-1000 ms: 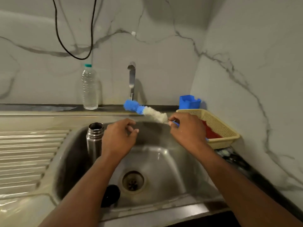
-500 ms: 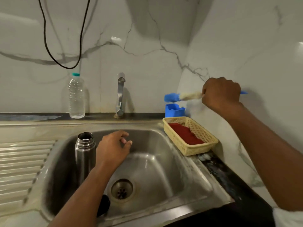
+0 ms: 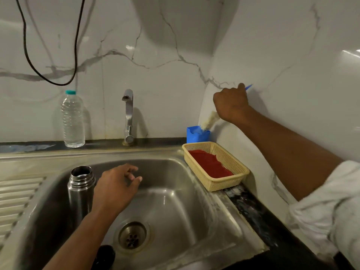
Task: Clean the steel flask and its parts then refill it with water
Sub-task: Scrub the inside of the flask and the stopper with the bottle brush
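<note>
Your one flask (image 3: 81, 189) stands upright in the sink (image 3: 175, 201), uncapped, steel shiny. Your left grip (image 3: 116, 187) hovers just beside it, fingers relaxed, holding nothing. Your right grip (image 3: 230, 104) pinches one brush (image 3: 209, 119), tip in the blue cup (image 3: 197, 134). One basket (image 3: 216, 166), one bottle (image 3: 72, 119), one tap (image 3: 128, 115) stand behind.

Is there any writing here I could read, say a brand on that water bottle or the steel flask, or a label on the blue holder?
None: no readable text shows in this view.
Plastic water bottle: clear ribbed sides, teal cap, no label visible.
Steel flask: plain metal, no marking visible.
Blue holder: plain, nothing printed.
Yellow basket and tap: no lettering.
</note>
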`<action>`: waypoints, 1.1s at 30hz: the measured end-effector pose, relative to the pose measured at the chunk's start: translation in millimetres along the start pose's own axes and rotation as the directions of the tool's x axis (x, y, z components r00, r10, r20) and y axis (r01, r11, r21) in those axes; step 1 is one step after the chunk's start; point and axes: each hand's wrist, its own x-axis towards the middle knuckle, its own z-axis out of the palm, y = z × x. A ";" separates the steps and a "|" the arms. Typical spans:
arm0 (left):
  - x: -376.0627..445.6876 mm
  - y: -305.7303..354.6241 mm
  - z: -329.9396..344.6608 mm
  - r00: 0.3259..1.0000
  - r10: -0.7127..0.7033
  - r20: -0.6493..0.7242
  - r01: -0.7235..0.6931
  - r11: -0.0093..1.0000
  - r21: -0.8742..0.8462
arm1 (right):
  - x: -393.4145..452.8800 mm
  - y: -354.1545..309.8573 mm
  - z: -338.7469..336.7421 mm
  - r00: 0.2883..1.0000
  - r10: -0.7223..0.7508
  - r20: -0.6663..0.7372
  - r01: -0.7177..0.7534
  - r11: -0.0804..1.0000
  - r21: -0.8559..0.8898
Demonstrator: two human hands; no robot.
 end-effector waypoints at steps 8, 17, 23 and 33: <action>0.3 -1.3 1.2 1.000 0.000 0.000 0.000 1.000 0.011 | 15.3 -15.6 14.7 0.994 -0.105 0.030 0.108 0.979 -0.170; -1.3 -2.4 -0.7 1.000 -0.012 0.005 0.012 1.000 0.007 | 17.5 -36.3 17.9 0.971 -0.240 -0.010 0.223 0.918 -0.329; -1.3 -0.3 -2.2 1.000 -0.021 0.014 0.021 0.999 0.024 | 19.7 -35.2 22.9 0.957 -0.289 -0.023 0.260 0.892 -0.369; -2.1 1.3 -1.3 0.999 -0.038 0.033 0.037 0.999 0.020 | 29.0 -38.8 32.3 0.917 -0.397 -0.032 0.354 0.851 -0.388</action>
